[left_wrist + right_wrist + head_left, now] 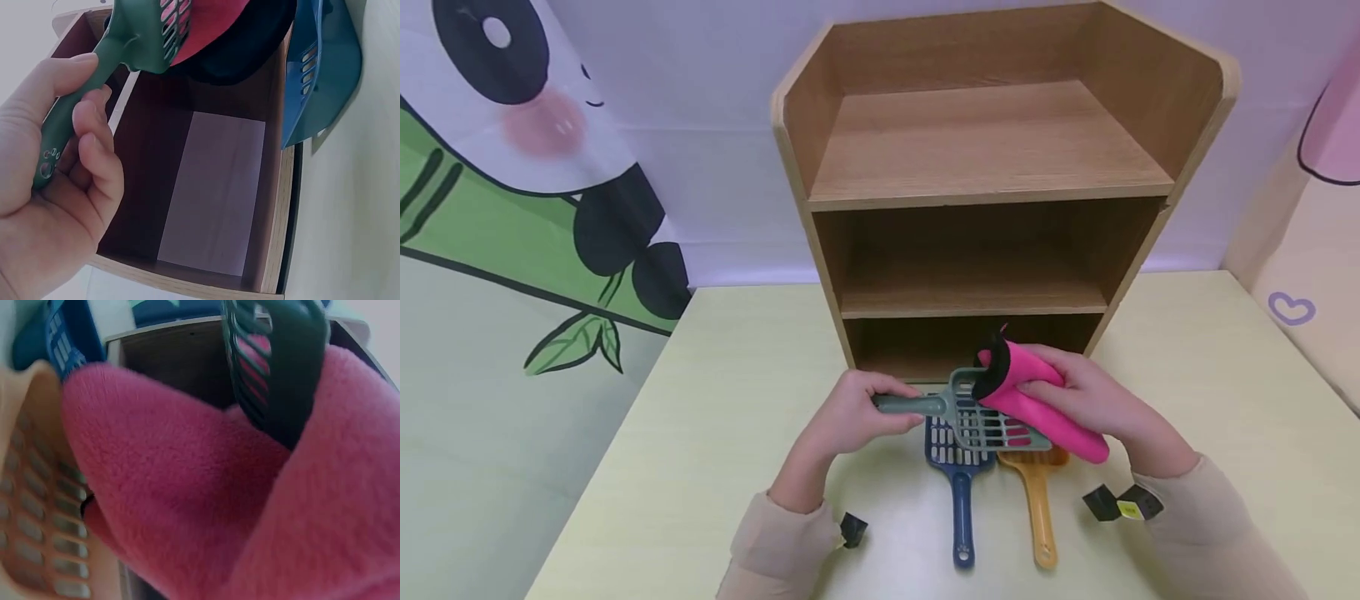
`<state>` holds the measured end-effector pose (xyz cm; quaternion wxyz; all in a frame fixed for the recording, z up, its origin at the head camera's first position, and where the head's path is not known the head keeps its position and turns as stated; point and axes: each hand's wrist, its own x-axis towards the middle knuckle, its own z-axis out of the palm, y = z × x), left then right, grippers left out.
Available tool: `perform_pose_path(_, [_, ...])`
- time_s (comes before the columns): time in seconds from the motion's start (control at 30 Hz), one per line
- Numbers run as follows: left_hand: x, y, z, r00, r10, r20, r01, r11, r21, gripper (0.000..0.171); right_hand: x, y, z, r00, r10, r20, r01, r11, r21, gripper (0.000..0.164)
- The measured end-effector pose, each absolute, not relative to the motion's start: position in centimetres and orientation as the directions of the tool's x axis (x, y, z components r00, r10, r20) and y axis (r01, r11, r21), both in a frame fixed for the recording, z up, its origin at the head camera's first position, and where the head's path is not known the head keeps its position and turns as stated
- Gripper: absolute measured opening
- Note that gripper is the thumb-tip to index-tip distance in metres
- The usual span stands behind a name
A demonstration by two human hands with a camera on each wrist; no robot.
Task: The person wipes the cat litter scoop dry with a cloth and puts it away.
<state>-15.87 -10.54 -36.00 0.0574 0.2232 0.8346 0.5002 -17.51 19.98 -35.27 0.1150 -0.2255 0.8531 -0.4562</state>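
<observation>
My left hand (857, 414) grips the handle of a grey-green slotted litter scoop (951, 407), held level above the table; its grip also shows in the left wrist view, fingers curled round the handle (69, 119). In my right hand (1078, 392) is a bright pink cloth (1030, 392) with a black edge, pressed against the scoop's slotted head. The cloth (175, 481) covers much of the right wrist view and hides most of the fingers. Beneath the held scoop lie a blue litter scoop (961, 492) and an orange litter scoop (1037, 500), handles toward me.
A wooden shelf unit (992, 200) with three levels stands at the back of the pale table (737, 400), right behind the scoops. Patterned cloth walls (722, 150) rise behind and beside the table.
</observation>
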Motion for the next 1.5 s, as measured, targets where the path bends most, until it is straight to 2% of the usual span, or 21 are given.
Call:
perform_pose_path(0.23, [-15.3,-10.1,-35.7,-0.866,0.484,0.122,0.340,0.393,0.854,0.021,-17.9,19.1,-34.2,-0.783,-0.618,-0.067,-0.390,0.573,-0.721,0.047])
perform_pose_path(0.6, [-14.4,-8.9,-35.0,-0.831,0.540,0.135,0.403,0.415,0.816,0.022,-17.4,16.5,-32.6,-0.739,-0.671,-0.060,-0.544,0.646,-0.536,0.044])
perform_pose_path(0.97, [-14.5,-8.7,-35.3,-0.815,0.543,0.205,0.476,0.424,0.770,0.026,-17.2,17.1,-32.5,-0.803,-0.596,-0.001,-0.553,0.744,-0.375,0.046])
perform_pose_path(1.27, [-15.0,-9.2,-35.6,-0.832,0.508,0.222,0.484,0.471,0.738,0.027,-17.7,18.9,-32.2,-0.862,-0.508,-0.008,-0.459,0.786,-0.414,0.047])
perform_pose_path(1.5, [-14.8,-8.9,-35.5,-0.841,0.504,0.196,0.467,0.496,0.732,0.027,-17.8,18.9,-32.2,-0.871,-0.490,-0.013,-0.435,0.786,-0.439,0.050])
